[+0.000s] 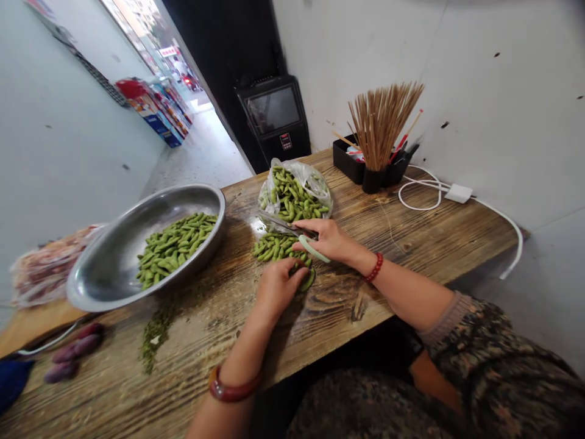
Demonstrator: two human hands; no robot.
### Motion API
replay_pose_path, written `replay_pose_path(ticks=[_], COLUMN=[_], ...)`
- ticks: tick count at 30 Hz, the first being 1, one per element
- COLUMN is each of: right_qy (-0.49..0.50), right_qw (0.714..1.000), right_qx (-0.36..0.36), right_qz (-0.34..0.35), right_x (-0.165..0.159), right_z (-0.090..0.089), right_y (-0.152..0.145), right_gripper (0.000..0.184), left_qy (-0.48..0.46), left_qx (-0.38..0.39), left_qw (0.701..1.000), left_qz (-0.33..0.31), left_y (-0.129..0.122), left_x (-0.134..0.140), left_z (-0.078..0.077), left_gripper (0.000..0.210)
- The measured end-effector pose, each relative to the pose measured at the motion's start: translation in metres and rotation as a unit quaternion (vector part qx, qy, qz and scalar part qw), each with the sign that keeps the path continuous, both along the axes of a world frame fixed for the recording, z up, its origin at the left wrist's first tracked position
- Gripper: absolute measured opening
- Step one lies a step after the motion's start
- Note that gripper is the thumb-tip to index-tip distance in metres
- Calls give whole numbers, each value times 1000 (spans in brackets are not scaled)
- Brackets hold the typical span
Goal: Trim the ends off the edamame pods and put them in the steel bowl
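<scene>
My right hand (331, 239) grips a pair of scissors (308, 247) with pale green handles, the blades pointing left over the pods. Below it, my left hand (280, 283) pinches an edamame pod (309, 280) at the near edge of a loose pile of edamame pods (275, 246) on the wooden table. Just behind the pile, a clear plastic bag (323, 185) lies open, full of more green pods. To the left is a large steel basin (107, 256) with many pods heaped on its right side.
Trimmed green scraps (155, 335) lie near the basin. Dark reddish oblong items (75, 353) and a bag of pinkish meat (46, 268) sit at far left. A black holder (350, 163) with wooden skewers (384, 125) and a white cable (507, 222) are at right.
</scene>
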State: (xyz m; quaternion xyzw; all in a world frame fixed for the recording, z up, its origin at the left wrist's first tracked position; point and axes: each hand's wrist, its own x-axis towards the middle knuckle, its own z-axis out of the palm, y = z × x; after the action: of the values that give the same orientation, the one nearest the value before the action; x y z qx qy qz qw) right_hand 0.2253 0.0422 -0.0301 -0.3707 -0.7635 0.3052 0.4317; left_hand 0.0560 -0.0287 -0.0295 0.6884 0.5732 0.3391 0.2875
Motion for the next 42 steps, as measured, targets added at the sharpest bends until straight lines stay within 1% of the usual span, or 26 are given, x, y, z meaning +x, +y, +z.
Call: replay_pose_path(ticks=[4,6,8,10,13,16,18,21,25,29,33,37,42], right_qy=[-1,-1,-5,-6,0,-2,-22,-67,-103,-125,-140,-143,-132], right_qw=[1000,1000,1000,1000,1000,1000,998,995,989,984,981,980,982], right_qx=[5,11,12,8,4,7,10,9,23,38,43,41,53], right_qz=[12,15,15,12,14,28,50,77,104,118,126,134,128], right_x=[0,0,0,0,0,-1,-1,-1,-1,0,0,-2,-4], right_z=[-3,-5,-5,-5,-4,-3,-2,-2,0,1,2,1,-5], right_y=[0,1,2,1,0,-3,-5,-9,-13,-16,-19,-20,-19], right_gripper=[51,51,51,51,51,50,52,55,61,65,66,66,60], left_qy=[13,20,7,-38,-146,-268,-336,-388,-401,-413,-393,-392,-384], left_qx=[-14,-18,-18,-23,-54,-100,-110,-105,-102,-88,-77,-69,-76], left_qw=[1000,999,1000,999,986,953,929,909,901,895,904,908,910], left_qz=[13,16,19,23,51,98,110,110,132,145,149,134,135], left_y=[0,0,1,1,0,-3,-5,-7,-7,-7,-7,-8,-8], left_x=[7,6,3,-3,-17,-30,-34,-34,-32,-33,-34,-34,-34], left_z=[-1,-1,0,2,7,16,20,24,23,21,20,19,19], left_gripper=[9,9,9,11,12,18,22,25,30,27,27,29,28])
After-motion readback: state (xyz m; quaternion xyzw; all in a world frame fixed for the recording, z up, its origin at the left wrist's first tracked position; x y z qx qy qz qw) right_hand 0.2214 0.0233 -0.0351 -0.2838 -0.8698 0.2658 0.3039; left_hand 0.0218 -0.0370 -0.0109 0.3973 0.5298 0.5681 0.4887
